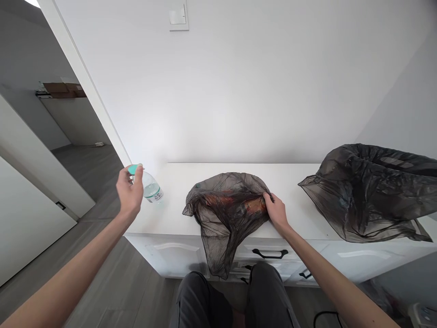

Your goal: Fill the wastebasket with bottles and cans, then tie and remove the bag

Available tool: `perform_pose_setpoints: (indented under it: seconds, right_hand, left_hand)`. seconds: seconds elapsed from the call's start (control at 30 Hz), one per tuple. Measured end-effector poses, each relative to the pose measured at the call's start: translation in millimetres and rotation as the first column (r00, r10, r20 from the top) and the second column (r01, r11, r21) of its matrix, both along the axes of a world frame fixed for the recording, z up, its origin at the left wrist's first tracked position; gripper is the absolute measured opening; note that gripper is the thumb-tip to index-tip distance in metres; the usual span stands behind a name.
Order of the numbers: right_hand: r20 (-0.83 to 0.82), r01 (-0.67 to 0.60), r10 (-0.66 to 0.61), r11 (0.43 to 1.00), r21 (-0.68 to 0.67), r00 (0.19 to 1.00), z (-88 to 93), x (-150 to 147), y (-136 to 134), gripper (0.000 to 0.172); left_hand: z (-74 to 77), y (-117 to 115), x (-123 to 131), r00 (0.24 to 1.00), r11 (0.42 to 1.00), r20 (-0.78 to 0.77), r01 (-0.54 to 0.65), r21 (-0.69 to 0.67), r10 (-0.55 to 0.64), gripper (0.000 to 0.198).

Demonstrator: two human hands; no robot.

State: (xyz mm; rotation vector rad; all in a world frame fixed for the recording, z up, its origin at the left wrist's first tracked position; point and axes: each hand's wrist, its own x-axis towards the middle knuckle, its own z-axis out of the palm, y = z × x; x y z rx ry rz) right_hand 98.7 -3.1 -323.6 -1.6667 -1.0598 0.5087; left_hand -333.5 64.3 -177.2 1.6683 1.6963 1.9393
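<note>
At the left end of the white cabinet top, my left hand point(130, 187) grips a clear plastic bottle point(152, 187) by its turquoise cap point(133, 169). The bottle has a printed label low on its side and tilts a little. My right hand point(276, 210) is closed on the right edge of a thin black plastic bag point(218, 223) in the middle of the top. Reddish-orange packaging shows through that bag, but its kind cannot be made out. One corner of the bag hangs over the cabinet's front edge.
A second black plastic bag point(368, 196), puffed open, stands at the right end of the cabinet top point(290, 175). Black drawer handles point(270, 253) stick out in front, above my knees. A white wall with a light switch point(178, 16) rises behind; a doorway lies to the left.
</note>
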Motion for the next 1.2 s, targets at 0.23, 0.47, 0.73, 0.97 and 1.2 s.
perform_pose_setpoints:
  seconds: [0.23,0.47,0.73,0.97,1.2]
  right_hand:
    - [0.009,0.01,-0.01,1.0,0.005,1.0,0.0,-0.5,0.8,0.041]
    - [-0.027,-0.002,0.002,1.0,0.001,1.0,0.0,-1.6,-0.3,0.041]
    - [-0.024,-0.003,0.003,1.0,-0.003,1.0,0.0,-0.3,0.8,0.04]
    - [0.015,0.002,-0.001,1.0,-0.008,1.0,-2.8,2.2,3.2,0.038]
    - [0.026,-0.01,0.01,1.0,-0.015,1.0,-1.0,2.5,-0.5,0.039]
  left_hand:
    - [-22.1,37.5,22.3,0.983,0.982,0.058,0.176,-0.075,-0.172,0.04]
    - [-72.5,29.6,10.3,0.996,0.944,0.005,0.091,-0.316,-0.094,0.068]
    - [-97.8,2.6,7.0,0.983,0.864,0.143,0.173,-0.472,-0.119,0.093]
    - [-110.7,-96.4,19.4,0.99,0.941,-0.002,0.131,-0.312,-0.138,0.035]
    - [-94.0,-105.6,99.0,0.538,0.81,-0.61,0.449,-0.376,-0.582,0.032]
